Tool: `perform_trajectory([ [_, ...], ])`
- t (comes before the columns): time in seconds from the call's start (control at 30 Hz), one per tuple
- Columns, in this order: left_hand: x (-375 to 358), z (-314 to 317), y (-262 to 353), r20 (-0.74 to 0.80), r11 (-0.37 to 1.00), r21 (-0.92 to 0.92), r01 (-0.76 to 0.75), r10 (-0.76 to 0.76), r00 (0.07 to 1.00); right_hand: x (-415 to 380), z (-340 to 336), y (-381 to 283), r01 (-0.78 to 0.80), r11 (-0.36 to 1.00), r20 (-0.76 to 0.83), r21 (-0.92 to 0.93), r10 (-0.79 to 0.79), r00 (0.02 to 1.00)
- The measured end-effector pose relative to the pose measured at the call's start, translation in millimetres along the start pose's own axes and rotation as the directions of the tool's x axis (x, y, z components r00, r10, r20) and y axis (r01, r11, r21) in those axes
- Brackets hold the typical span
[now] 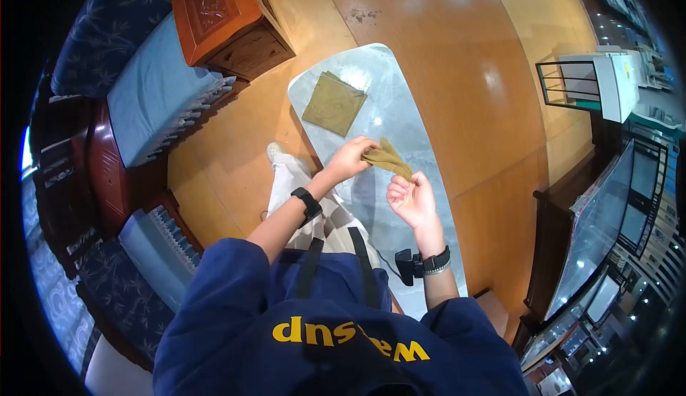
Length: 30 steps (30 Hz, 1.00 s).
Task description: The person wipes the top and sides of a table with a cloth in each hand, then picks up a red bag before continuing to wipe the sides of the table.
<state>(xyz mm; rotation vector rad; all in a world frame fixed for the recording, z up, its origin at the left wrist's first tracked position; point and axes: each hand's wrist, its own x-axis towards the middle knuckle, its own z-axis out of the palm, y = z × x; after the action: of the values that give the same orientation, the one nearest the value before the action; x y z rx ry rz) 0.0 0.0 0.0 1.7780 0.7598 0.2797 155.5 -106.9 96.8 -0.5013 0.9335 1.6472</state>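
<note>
An olive-green cloth point(386, 159) is held bunched above the table between my two hands. My left hand point(351, 159) has its fingers closed on the cloth's left end. My right hand point(412, 197) pinches the lower right end, fingers curled and palm turned up. Farther up the glossy grey marble-look table point(400, 96) lies a second olive-green cloth point(334, 103), folded into a flat square. Black bands with small devices circle both wrists.
A carved wooden cabinet point(236, 24) stands beyond the table's upper left. Blue cushioned seats point(153, 92) line the left. A white shoe point(274, 152) shows beside the table. On the right are a black-railed white unit point(607, 85) and a dark-framed glass-topped piece point(589, 217).
</note>
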Motion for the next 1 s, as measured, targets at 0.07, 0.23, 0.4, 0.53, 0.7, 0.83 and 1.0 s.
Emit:
perform_trajectory([
  [0.07, -3, -2, -8, -0.002, 0.996, -0.041, 0.075, -0.075, 0.997, -3, 4, 2, -0.021, 0.997, 0.009, -0.073, 0.021, 1.0],
  [0.23, 2, -3, -6, 0.019, 0.995, -0.057, 0.08, -0.079, 0.997, -13, 15, -4, 0.031, 0.984, 0.042, -0.173, -0.024, 0.999],
  [0.4, -5, -12, 2, 0.058, 0.981, -0.097, 0.169, -0.163, 0.985, -13, 16, -8, 0.111, 0.959, 0.014, -0.262, -0.112, 0.994],
  [0.53, -11, -22, 4, -0.068, 0.976, -0.183, 0.12, -0.134, 0.989, -15, 16, -12, 0.11, 0.947, 0.083, -0.303, -0.089, 0.993],
  [0.7, -9, -40, 7, -0.207, 0.971, -0.234, 0.05, -0.1, 0.973, -16, 16, -20, 0.125, 0.897, 0.128, -0.424, -0.077, 0.989],
  [0.83, -5, -50, 25, -0.312, 0.924, -0.374, -0.086, -0.038, 0.949, -16, 19, -23, 0.166, 0.827, 0.11, -0.538, -0.127, 0.986],
  [1.0, -7, -68, 52, -0.307, 0.931, -0.355, -0.09, -0.025, 0.951, -20, 21, -37, 0.333, 0.692, 0.165, -0.641, -0.299, 0.94],
])
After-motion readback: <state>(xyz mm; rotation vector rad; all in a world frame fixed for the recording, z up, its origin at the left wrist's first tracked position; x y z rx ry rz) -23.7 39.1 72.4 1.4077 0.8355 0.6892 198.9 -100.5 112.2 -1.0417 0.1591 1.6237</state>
